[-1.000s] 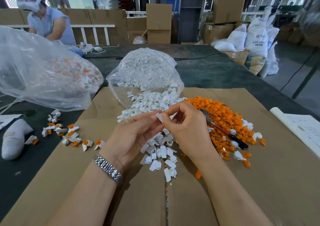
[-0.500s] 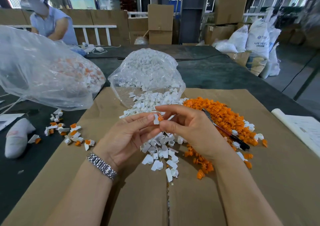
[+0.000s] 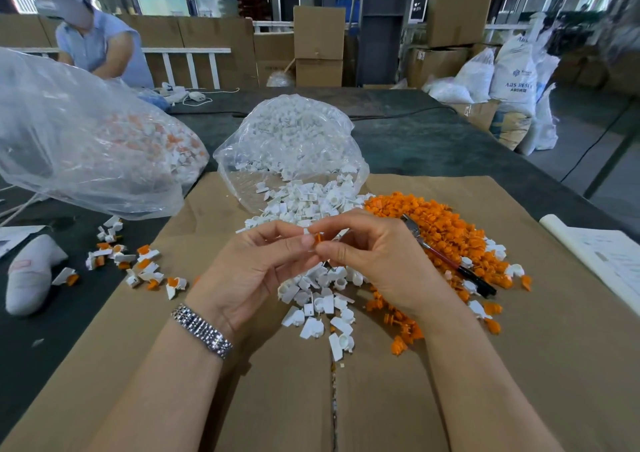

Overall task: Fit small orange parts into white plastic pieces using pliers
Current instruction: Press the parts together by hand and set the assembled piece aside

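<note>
My left hand [image 3: 256, 271] and my right hand [image 3: 381, 261] meet fingertip to fingertip above the cardboard. The left pinches a small white plastic piece [image 3: 307, 232]. Against it sits a small orange part [image 3: 318, 237], pinched by my right hand. Loose white pieces [image 3: 322, 306] lie under the hands and spill from a clear bag [image 3: 291, 146]. To the right spreads a heap of orange parts [image 3: 440, 230], and the pliers [image 3: 446, 257] lie on it, untouched.
Assembled white-and-orange pieces [image 3: 138, 264] are scattered at the left, near a big clear bag [image 3: 86, 146] holding more. A white glove [image 3: 31, 271] lies at the left edge, papers [image 3: 602, 261] at the right. Another person [image 3: 93, 36] works at the far left.
An orange part has come between my fingertips against the white piece. My right hand has turned, and both hands stay together above the white pile.
</note>
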A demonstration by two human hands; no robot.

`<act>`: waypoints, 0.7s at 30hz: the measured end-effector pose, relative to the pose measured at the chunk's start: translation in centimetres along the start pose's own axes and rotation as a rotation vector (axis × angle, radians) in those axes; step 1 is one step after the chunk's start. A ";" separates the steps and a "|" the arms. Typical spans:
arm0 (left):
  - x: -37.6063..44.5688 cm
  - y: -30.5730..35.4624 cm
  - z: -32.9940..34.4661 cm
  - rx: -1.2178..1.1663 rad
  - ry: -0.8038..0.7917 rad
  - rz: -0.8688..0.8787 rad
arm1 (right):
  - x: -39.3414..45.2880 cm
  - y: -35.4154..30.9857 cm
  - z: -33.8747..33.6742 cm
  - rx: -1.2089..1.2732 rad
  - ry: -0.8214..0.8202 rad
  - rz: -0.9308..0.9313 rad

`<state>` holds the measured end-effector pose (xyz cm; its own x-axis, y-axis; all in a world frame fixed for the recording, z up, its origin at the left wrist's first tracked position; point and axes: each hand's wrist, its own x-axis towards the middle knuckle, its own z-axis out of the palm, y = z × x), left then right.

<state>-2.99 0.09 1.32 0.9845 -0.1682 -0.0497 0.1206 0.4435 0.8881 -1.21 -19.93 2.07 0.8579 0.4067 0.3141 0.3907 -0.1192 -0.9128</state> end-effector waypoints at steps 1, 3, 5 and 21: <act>0.0 -0.1 0.0 0.008 0.011 0.005 | 0.0 0.0 0.0 -0.010 -0.001 0.002; 0.0 -0.1 0.0 0.026 0.029 0.011 | 0.0 0.2 0.1 -0.016 0.002 0.004; 0.0 -0.1 0.1 0.055 0.035 0.011 | 0.1 0.3 0.1 -0.022 0.006 0.015; 0.5 -0.3 -0.2 0.040 0.135 0.000 | -0.9 -1.1 -4.5 -1.109 0.231 0.847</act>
<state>-2.47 0.02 0.96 0.9930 -0.0466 -0.1084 0.1180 0.4078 0.9054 -0.90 -24.18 3.98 0.9538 -0.2885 -0.0840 -0.2998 -0.9324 -0.2020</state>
